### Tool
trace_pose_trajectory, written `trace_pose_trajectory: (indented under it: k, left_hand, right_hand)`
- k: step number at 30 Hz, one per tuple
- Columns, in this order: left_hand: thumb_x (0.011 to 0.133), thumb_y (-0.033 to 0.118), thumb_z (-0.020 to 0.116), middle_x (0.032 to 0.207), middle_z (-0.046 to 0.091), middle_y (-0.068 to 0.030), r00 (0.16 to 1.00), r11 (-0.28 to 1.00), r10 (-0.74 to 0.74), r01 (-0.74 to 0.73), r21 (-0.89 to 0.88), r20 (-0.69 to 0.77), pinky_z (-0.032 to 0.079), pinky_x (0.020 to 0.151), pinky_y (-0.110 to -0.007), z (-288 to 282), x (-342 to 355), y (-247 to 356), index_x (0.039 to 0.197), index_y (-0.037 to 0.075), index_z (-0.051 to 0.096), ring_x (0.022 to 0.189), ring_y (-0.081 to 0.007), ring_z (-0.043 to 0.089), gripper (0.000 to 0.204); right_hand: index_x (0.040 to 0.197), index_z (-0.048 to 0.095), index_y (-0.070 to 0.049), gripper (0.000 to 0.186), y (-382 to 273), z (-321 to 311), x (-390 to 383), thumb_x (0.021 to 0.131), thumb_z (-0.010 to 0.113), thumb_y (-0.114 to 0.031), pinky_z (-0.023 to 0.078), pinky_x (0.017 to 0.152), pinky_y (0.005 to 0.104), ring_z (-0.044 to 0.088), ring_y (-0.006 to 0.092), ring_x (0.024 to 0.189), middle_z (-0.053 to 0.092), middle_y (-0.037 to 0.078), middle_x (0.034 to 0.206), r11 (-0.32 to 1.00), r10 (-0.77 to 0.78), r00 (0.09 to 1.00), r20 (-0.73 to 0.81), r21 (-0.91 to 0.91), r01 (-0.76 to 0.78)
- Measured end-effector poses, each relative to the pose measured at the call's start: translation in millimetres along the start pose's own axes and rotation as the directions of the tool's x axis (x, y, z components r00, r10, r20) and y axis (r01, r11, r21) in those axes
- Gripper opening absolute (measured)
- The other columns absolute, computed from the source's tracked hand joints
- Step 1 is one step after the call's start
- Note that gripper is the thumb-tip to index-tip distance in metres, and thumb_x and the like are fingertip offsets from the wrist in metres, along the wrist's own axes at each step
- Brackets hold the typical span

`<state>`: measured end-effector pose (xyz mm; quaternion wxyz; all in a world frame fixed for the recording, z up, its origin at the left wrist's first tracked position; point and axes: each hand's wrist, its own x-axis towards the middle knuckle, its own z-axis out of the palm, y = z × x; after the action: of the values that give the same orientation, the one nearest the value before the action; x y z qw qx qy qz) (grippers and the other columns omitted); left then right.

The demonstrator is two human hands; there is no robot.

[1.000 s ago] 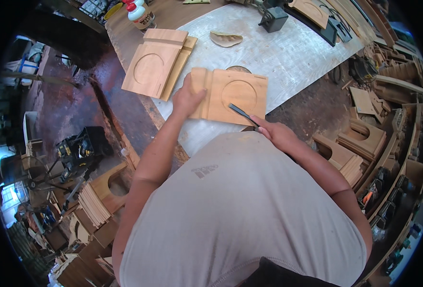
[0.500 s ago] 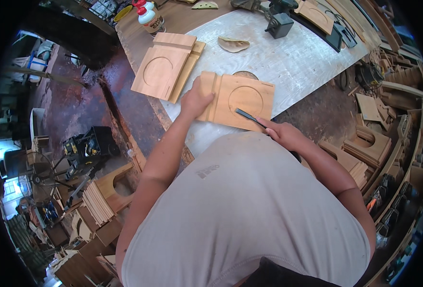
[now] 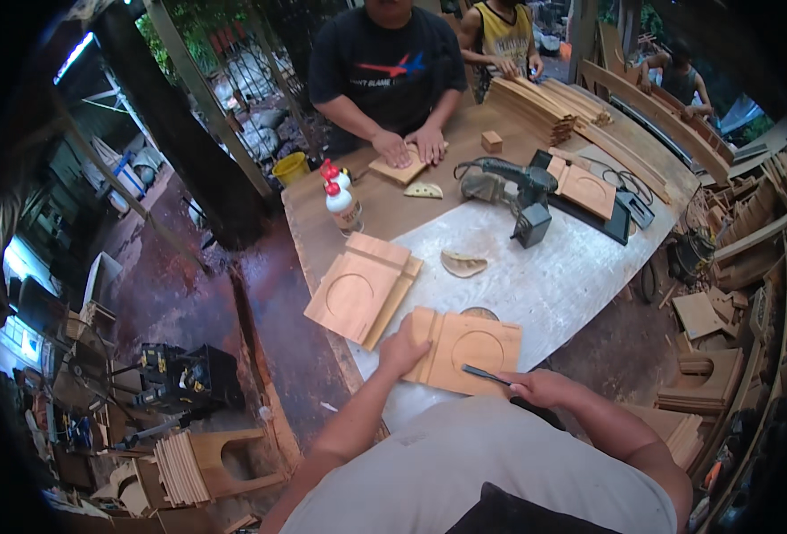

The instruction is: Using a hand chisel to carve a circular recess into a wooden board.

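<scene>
A light wooden board (image 3: 482,345) with a shallow round recess and a groove near its left end lies on the near edge of the bench. My left hand (image 3: 402,351) grips its left end, thumb on top. In my right hand (image 3: 546,390) is a chisel (image 3: 484,373), its dark flat blade lying over the lower right part of the recess. My palm hides most of the chisel's handle. Left of and beyond this board rest similar boards (image 3: 353,285), overlapping. A small curved pale piece (image 3: 463,263) sits just beyond.
White bottles with red caps (image 3: 343,206) stand near the left edge. A corded power tool (image 3: 522,182) and a dark tray (image 3: 620,218) lie farther right. Across the bench, a person in black (image 3: 393,80) presses both hands on another board. Wood strips (image 3: 536,107) are stacked behind.
The view has tilted up, bringing the far bench and other people into sight. My left hand still holds the board, and the chisel blade stays over the recess, lying flatter in the picture.
</scene>
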<state>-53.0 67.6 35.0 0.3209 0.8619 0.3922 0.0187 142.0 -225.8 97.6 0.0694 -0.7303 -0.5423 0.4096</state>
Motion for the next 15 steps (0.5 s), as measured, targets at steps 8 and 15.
trace_pose_trajectory:
  k: [8,15]
  left_hand:
    - [0.083,0.047,0.071,0.114,0.072,-0.0216,0.998,0.998,0.048,-0.051,-0.046,-0.050,0.051,0.095,-0.046,2,8,-4,0.154,0.018,0.033,0.109,-0.0381,0.068,0.086]
    - [0.084,0.047,0.071,0.118,0.071,-0.0224,0.998,0.997,0.036,-0.039,-0.060,-0.052,0.050,0.096,-0.046,2,6,-5,0.154,0.017,0.033,0.111,-0.0380,0.067,0.085]
  right_hand:
    - [0.148,0.053,-0.029,0.046,27,-43,29,0.103,0.056,-0.038,0.048,0.104,0.0396,0.065,0.0333,0.118,0.067,0.013,0.133,0.992,-0.103,0.992,0.069,0.083,0.097]
    - [0.149,0.053,-0.030,0.050,26,-70,41,0.100,0.061,-0.039,0.052,0.092,0.0360,0.069,0.0228,0.099,0.073,0.011,0.118,0.998,-0.040,0.978,0.203,0.060,0.028]
